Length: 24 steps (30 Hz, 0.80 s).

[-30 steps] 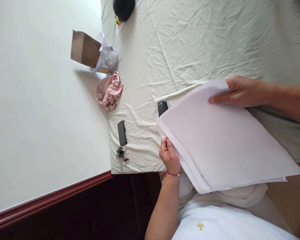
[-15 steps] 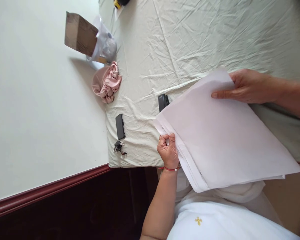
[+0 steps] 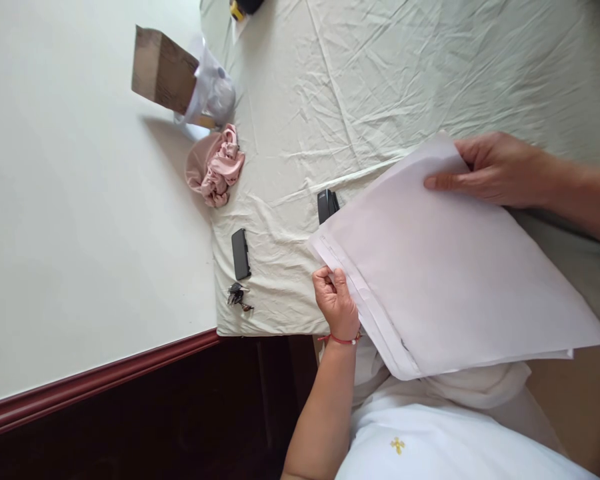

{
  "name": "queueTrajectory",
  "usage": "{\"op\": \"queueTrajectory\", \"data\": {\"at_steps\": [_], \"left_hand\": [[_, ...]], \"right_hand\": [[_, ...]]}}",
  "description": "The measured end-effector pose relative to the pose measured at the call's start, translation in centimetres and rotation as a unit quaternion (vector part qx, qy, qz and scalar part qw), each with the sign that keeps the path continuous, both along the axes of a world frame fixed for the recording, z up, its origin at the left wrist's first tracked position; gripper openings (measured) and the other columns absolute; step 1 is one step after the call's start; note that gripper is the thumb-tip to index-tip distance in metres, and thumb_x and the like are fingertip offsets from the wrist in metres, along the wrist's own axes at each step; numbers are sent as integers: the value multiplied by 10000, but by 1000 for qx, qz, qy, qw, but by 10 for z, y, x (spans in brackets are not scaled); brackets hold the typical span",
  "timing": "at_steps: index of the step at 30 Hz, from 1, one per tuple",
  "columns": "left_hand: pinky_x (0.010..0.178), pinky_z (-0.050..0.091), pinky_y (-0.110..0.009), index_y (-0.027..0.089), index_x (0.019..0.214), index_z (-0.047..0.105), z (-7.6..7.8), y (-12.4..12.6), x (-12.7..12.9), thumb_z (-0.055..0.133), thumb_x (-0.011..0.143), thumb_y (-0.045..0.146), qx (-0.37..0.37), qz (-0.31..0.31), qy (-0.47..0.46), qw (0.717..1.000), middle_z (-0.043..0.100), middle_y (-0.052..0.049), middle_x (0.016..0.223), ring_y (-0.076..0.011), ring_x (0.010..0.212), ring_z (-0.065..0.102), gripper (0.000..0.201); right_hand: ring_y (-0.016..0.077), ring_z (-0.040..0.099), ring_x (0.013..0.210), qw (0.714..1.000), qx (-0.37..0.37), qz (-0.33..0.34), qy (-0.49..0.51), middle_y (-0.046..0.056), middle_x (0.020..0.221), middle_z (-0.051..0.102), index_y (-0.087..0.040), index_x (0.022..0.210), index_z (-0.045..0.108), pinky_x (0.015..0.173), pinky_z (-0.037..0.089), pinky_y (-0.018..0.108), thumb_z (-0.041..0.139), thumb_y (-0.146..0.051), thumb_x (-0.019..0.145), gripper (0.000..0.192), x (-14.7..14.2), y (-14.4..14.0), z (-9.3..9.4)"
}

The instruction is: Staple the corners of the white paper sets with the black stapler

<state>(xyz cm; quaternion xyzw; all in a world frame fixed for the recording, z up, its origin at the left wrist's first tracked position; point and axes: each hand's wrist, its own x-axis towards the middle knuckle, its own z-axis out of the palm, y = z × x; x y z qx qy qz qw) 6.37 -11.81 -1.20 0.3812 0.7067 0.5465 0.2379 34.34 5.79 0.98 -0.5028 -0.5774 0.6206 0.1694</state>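
Note:
A thick stack of white paper sheets is held tilted over the near edge of a bed covered with a pale green sheet. My left hand, with a red bracelet at the wrist, pinches the stack's near left corner, where the sheet edges fan apart. My right hand grips the far corner, thumb on top of the upper sheet. A black stapler lies on the sheet just beyond the stack's left corner, partly hidden by the paper.
Along the bed's left edge lie a black phone-like slab, keys, a crumpled pink cloth, a clear plastic bag and a cardboard box. A white wall with a dark red baseboard stands to the left.
My left hand has shifted its fingers along the stack's near corner, from under the edge to pinching it. The right hand keeps its grip; the stack has lifted slightly.

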Motion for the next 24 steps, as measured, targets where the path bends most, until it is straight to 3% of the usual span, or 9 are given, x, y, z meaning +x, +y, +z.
{"op": "queueTrajectory", "data": {"at_steps": [3,6,10,13,18,21,24], "left_hand": [[780,483,-240,229,999,558,0,0,0,778,907,613,-2,13,0,1000,543,36,849,-115,761,552,452],[793,509,-248,252,1162,548,2,-1,1,795,908,567,-4,18,-41,999,577,34,852,-125,782,628,474],[839,542,-268,286,1478,455,2,-1,1,761,932,534,-4,14,-94,995,687,-22,1009,-163,947,716,674],[802,535,-246,270,1545,450,0,-2,0,803,901,525,-5,21,-101,995,698,-7,971,-141,883,703,778],[823,544,-236,199,1204,682,-2,-2,-1,811,890,581,-4,12,-77,997,728,-15,905,-142,890,696,511],[801,535,-223,201,961,691,-1,-1,-1,799,891,603,-5,17,-50,999,678,17,785,-134,838,671,422],[779,529,-222,203,843,644,-1,0,-2,799,874,632,-6,30,-36,999,630,36,726,-125,783,639,458]], "right_hand": [[-21,588,846,1000,-8,-11,-10,101,1163,673,-96,1272,612,732,446,99,690,-639,839,699,0,-2,2],[-17,585,873,1000,6,-8,-5,100,1181,673,-90,1254,618,742,445,91,711,-673,806,741,0,-2,1],[-31,566,853,999,22,4,-45,91,1170,674,-90,1241,629,746,430,96,682,-690,827,731,1,0,-1],[-29,563,826,998,27,11,-57,95,1138,673,-83,1227,638,724,421,111,681,-725,811,766,2,2,-1],[-36,548,809,997,25,23,-75,84,1095,671,-98,1217,646,700,403,105,672,-737,809,758,3,1,2],[-59,525,786,994,57,17,-93,62,1122,674,-115,1223,640,690,378,88,659,-630,862,629,1,-1,8],[-60,537,785,995,65,5,-80,59,1123,676,-112,1239,622,693,377,75,646,-558,889,568,-1,-1,10]]}}
